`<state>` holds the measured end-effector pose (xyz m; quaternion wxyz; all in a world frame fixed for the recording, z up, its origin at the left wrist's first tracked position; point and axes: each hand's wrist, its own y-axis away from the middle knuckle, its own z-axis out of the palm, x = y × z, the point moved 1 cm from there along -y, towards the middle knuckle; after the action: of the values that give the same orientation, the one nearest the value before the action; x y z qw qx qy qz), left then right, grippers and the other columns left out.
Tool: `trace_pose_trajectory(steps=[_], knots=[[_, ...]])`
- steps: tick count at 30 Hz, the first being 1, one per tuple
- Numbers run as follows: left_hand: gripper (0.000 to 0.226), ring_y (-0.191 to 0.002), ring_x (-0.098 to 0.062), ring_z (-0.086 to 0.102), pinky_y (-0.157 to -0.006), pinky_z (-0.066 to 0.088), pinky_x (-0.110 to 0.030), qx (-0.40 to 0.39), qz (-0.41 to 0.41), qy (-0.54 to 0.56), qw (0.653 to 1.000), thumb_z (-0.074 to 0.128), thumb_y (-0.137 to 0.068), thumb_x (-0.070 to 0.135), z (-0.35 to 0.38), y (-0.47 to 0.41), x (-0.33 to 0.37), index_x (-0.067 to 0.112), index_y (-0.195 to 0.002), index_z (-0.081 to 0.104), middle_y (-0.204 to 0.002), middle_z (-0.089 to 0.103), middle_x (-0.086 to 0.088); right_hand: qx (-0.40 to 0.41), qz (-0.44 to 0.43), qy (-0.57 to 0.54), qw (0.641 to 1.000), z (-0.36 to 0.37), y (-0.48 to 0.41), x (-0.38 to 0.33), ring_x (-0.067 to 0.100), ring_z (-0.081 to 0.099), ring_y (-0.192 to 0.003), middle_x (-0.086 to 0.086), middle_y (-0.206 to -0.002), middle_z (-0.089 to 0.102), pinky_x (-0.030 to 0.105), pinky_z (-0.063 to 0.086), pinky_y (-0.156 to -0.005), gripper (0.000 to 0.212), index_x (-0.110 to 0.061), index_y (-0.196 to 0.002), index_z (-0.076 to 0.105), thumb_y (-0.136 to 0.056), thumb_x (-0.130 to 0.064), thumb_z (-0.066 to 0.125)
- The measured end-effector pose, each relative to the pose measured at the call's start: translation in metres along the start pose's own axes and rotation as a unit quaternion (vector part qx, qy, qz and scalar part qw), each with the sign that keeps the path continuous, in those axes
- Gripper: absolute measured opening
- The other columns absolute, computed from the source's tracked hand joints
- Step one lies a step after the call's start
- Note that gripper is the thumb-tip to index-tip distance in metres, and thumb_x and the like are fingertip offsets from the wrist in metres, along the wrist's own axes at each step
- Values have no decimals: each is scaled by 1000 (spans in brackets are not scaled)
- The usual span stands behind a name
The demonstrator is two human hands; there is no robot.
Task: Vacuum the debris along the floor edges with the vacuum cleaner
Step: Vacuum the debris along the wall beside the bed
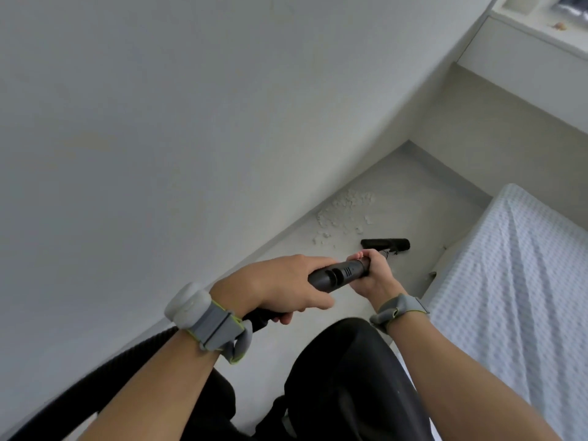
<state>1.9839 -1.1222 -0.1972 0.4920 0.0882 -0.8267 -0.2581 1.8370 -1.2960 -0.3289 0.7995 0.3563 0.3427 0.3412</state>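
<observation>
A black vacuum wand (339, 274) runs from my hands down to a black floor nozzle (385, 244) resting on the pale floor (413, 192). My left hand (288, 286) grips the wand's handle end, where the ribbed black hose (127, 361) leaves toward the lower left. My right hand (372, 272) is closed around the wand a little further down. A patch of white crumbled debris (345, 213) lies against the base of the wall, just beyond and left of the nozzle, apart from it.
A white wall (191, 122) borders the floor strip on the left. A bed with a pale blue quilted cover (515, 281) borders it on the right. A white ledge or desk (521, 55) overhangs the far corner. My black-clad knee (343, 370) is below my hands.
</observation>
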Motion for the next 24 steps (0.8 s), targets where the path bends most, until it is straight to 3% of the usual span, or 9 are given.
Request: trace_pose_trajectory(steps=[4,8,11,13,16,20,24], knots=[[47,-52,-13,67,-59,57,-29,60,33,-70,995,68,-94,39,48,8,2,47,-138,51,-96,68,3,-24,-5,-5,1000,-37,16,1,13,48,-36,3,-47,47,19,48,-59,18,-12,-74,38,-91,-8,43],[44,-66,-18,74,-71,58,-33,74,68,-147,984,64,-96,48,87,20,28,38,-137,51,-93,66,6,-47,-22,-31,998,-65,42,-9,12,51,-36,2,-45,49,18,49,-46,20,-11,-75,38,-94,-12,43],[51,-59,-13,64,-71,53,-31,75,78,-198,974,61,-98,53,96,18,51,38,-144,45,-92,61,11,-81,-37,-102,991,-78,64,-17,16,61,-58,11,-59,59,28,54,-50,15,-9,-96,43,-98,-25,44],[54,-58,-4,53,-74,49,-32,76,85,-228,967,60,-98,54,102,14,59,36,-147,45,-104,64,7,-87,-39,-143,985,-89,65,-19,20,63,-73,17,-77,63,34,57,-59,26,-6,-109,44,-98,-29,44],[53,-59,-8,60,-80,55,-35,65,95,-239,964,59,-97,56,112,5,67,35,-144,46,-115,69,2,-99,-33,-141,985,-99,60,-26,14,61,-58,9,-69,59,23,50,-67,26,-3,-100,48,-99,-27,40],[62,-94,-22,69,-90,55,-40,47,101,-225,968,63,-95,55,119,1,66,32,-148,43,-115,68,0,-76,-20,-97,992,-103,47,-36,10,50,-39,4,-56,52,17,43,-54,14,-9,-89,42,-97,-20,38],[80,-68,-15,73,-71,62,-31,2,85,-176,981,67,-93,52,117,2,59,39,-159,23,-92,63,8,-60,-12,-68,996,-101,41,-47,12,47,-36,4,-50,49,15,40,-57,14,-11,-84,40,-96,-19,40]])
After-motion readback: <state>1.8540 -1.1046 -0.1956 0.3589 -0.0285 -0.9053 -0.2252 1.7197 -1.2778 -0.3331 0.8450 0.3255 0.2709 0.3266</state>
